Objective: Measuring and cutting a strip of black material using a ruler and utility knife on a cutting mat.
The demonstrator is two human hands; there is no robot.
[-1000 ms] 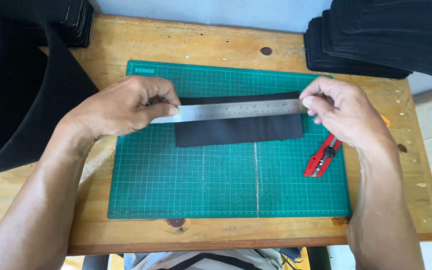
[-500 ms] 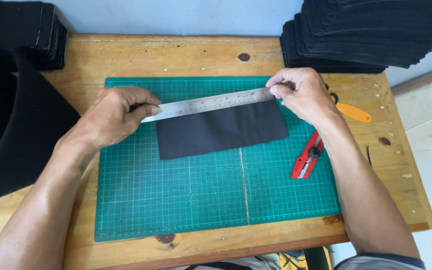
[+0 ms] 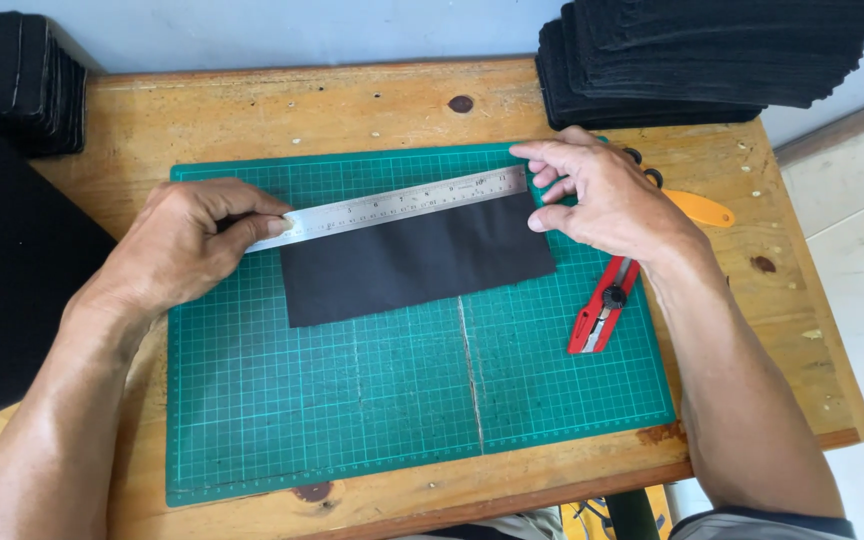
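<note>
Head view. I see my left hand pressing its fingertips down on the left end of the steel ruler, fingers curled together, nothing pinched. My right hand lies with fingers spread flat at the ruler's right end and on the right edge of the black cloth; it grasps nothing. The ruler lies tilted along the cloth's far edge (its right end sits further back). The cloth lies flat on the far half of the green cutting mat, which covers the middle of the desk. A red utility knife lies on the mat near its right edge, just beside my right wrist. Scissors with an orange handle rest near the desk's right edge. Stacks of black cloth pieces fill the far right corner.
</note>
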